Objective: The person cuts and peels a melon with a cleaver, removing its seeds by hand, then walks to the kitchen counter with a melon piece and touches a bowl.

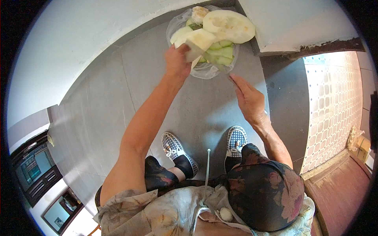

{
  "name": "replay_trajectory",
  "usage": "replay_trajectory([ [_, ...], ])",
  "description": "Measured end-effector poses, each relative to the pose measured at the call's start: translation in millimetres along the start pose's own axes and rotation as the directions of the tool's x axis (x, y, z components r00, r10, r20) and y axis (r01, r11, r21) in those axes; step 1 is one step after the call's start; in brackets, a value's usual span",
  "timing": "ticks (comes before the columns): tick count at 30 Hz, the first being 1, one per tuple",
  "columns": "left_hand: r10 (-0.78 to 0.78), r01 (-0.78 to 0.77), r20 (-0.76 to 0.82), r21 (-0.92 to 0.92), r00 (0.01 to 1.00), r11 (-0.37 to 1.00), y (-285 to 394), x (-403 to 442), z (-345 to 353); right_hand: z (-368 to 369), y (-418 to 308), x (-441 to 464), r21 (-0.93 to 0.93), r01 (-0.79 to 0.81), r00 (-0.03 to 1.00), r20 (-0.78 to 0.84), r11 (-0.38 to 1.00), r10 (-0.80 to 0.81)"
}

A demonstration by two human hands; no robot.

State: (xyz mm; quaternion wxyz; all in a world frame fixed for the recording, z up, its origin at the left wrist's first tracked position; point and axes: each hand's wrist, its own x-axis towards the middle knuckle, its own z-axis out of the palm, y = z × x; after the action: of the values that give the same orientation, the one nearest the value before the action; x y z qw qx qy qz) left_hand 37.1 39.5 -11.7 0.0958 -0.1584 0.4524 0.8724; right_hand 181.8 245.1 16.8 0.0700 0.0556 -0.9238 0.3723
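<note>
My left hand (178,61) is closed around a pale-fleshed piece of gourd (201,38), over a clear plastic bag (211,74) on the floor. My right hand (251,98) is off to the right of the bag, its fingers wrapped round the handle of a knife (214,59). The blade is blurred and points up and left toward the piece in my left hand; whether it touches is unclear. Green peel strips (221,54) lie in the bag below the blade. A large cut gourd slab (229,26) rests at the bag's upper right.
Grey floor tiles (145,84) lie under the bag, with white walls (98,27) behind and to the left. My checked shoes (173,146) stand below the bag. Patterned tiles (334,106) and a brown wooden panel (338,185) are at the right.
</note>
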Motion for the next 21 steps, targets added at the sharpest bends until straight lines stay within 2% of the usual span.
replay_trajectory([
  [3,-0.058,0.074,0.1,-0.165,0.993,0.984,2,-3,0,-1,-11,2,-0.073,0.042,0.999,0.017,0.996,-0.04],
  [9,-0.024,0.025,0.027,-0.062,0.999,0.998,-5,-6,-5,0,-14,4,-0.119,0.073,0.997,0.001,0.99,-0.073],
  [11,-0.033,0.033,0.005,0.099,0.999,0.995,-10,-4,-12,0,-14,5,-0.15,0.097,0.995,-0.019,0.984,-0.101],
  [13,-0.053,0.058,-0.046,0.124,0.998,0.991,-5,-10,-3,4,-9,5,-0.177,0.122,0.99,-0.05,0.977,-0.132],
  [15,-0.09,0.092,-0.125,0.011,0.988,0.996,-1,-19,9,4,-6,5,-0.187,0.146,0.985,-0.062,0.971,-0.16],
  [18,-0.098,0.1,-0.058,0.016,0.993,0.995,-8,-8,-13,0,-6,7,-0.192,0.181,0.98,-0.046,0.964,-0.193],
  [21,-0.127,0.134,-0.095,0.074,0.987,0.988,-6,-9,-15,-2,-5,9,-0.219,0.199,0.977,-0.026,0.955,-0.209],
])
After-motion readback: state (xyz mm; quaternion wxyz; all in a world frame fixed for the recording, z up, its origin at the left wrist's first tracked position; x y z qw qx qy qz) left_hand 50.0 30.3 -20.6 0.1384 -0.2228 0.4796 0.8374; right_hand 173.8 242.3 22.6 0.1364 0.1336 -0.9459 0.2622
